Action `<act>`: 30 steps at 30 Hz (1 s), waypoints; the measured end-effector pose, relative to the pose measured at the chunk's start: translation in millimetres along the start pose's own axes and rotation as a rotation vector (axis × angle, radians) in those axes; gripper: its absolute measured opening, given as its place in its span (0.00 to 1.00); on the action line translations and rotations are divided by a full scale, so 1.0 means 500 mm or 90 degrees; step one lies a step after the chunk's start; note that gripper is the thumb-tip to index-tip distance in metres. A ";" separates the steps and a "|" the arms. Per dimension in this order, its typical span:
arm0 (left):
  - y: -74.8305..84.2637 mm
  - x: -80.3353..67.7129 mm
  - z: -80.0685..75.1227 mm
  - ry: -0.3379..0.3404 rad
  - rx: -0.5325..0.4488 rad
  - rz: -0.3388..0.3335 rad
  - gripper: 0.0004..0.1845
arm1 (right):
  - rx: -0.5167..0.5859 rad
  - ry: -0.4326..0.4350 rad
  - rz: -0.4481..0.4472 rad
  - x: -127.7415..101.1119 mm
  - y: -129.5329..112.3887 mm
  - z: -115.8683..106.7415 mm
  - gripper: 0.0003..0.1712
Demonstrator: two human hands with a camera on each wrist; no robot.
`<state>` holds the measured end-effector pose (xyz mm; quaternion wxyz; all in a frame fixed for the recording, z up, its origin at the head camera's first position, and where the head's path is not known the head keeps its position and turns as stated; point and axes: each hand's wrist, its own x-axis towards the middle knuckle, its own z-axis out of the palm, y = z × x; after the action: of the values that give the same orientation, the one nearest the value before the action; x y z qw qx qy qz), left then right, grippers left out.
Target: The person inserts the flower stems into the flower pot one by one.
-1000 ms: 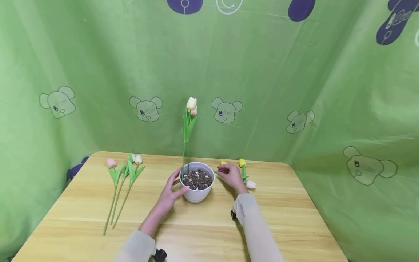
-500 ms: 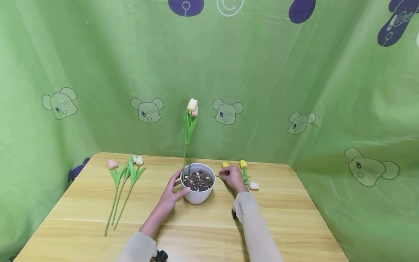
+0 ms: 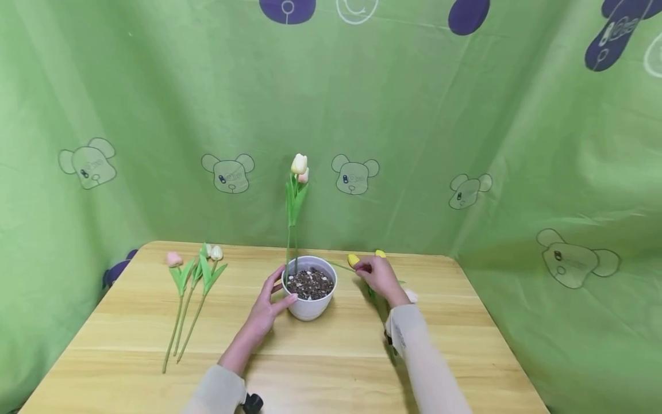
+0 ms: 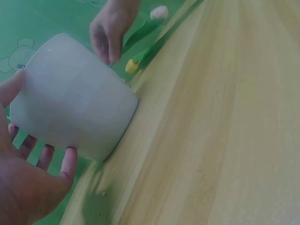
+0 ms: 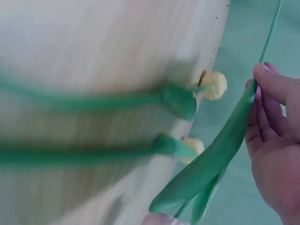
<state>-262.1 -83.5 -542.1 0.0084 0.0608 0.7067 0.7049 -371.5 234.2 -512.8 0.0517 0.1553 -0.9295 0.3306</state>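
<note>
My left hand (image 3: 261,317) holds the side of a white flowerpot (image 3: 308,310), thumb at the front and fingers round the left side. Dark soil (image 3: 310,283) fills the pot. A white tulip (image 3: 299,164) and a pink tulip (image 3: 303,176) stand upright in it near the left rim. To the right of the pot, my right hand (image 3: 381,280) pinches the stem of a pale tulip (image 5: 211,152) just beyond its leaves. That tulip's stem end points toward the pot, and its bloom shows past the wrist. Two yellow tulips (image 5: 214,86) lie beneath on the table.
On the left of the wooden table (image 3: 310,368) lie a pink tulip (image 3: 174,259) and two whitish tulips (image 3: 216,253), stems toward the front. A green curtain (image 3: 414,103) with bear prints hangs behind the table and at both sides.
My right hand has shifted right, away from the pot, with the pale tulip's stem in its fingers. The left hand keeps its hold on the flowerpot.
</note>
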 end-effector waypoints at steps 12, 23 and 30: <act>-0.002 0.000 0.001 -0.003 0.006 -0.005 0.45 | -0.028 -0.058 0.003 -0.133 0.076 -0.057 0.06; -0.005 0.002 0.000 -0.005 0.020 -0.007 0.45 | -0.013 -0.036 -0.028 -0.132 0.069 -0.065 0.08; 0.001 0.000 0.000 -0.008 0.009 -0.002 0.45 | 0.014 0.105 -0.054 -0.113 0.018 -0.097 0.12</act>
<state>-262.2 -83.7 -541.4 0.0133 0.0642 0.7117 0.6994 -321.3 285.7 -491.8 0.1404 0.1669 -0.9111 0.3498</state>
